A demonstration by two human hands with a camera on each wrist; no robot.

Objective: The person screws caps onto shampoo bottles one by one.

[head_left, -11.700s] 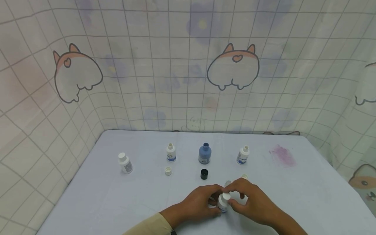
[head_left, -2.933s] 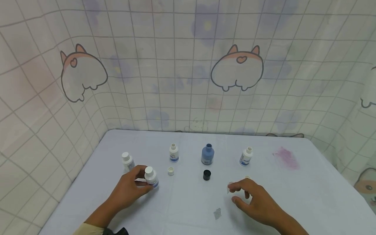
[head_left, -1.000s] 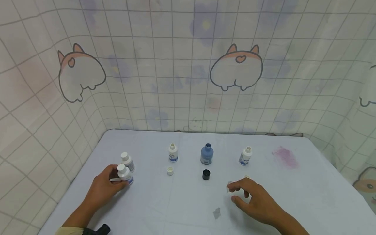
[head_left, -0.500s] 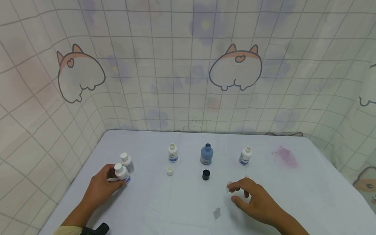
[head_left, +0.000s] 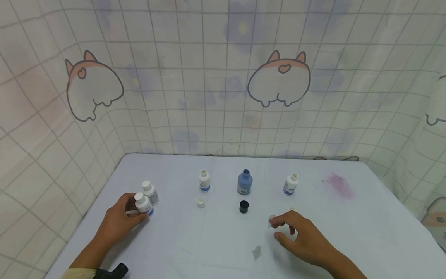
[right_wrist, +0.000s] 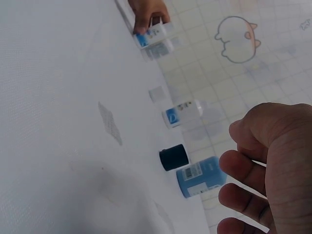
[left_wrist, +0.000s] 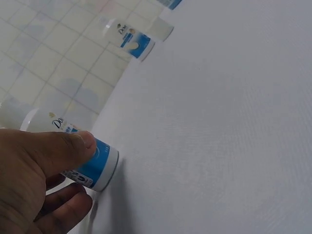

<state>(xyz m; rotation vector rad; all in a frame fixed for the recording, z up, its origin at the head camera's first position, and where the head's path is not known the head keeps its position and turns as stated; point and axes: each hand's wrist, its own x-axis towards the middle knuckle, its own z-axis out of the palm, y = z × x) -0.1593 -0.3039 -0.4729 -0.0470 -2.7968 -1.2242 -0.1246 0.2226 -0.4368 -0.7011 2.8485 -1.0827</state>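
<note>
At the left of the table, my left hand (head_left: 120,219) holds a small white capped bottle (head_left: 144,204) between thumb and fingers. In the left wrist view its blue label (left_wrist: 100,161) shows under the thumb. Right behind it stands another white capped bottle (head_left: 151,192), partly covered by the held one. My right hand (head_left: 304,238) hovers over the right part of the table, fingers loosely bent and holding nothing. A pale cap (head_left: 292,209) is mostly hidden behind it. In the right wrist view, the blue bottle (right_wrist: 202,176) and black cap (right_wrist: 173,157) lie beyond my fingers.
Along the back stand an uncapped white bottle (head_left: 204,181), the uncapped blue bottle and another uncapped white bottle (head_left: 290,184). A white cap (head_left: 201,203) lies before the first. Grey patches (head_left: 256,252) and a pink stain (head_left: 338,186) mark the white tabletop (head_left: 209,244).
Earlier both hands were at a white bottle near the front centre. My left hand has since carried it left, beside the other capped bottle. My right hand has stayed nearly still lately.
</note>
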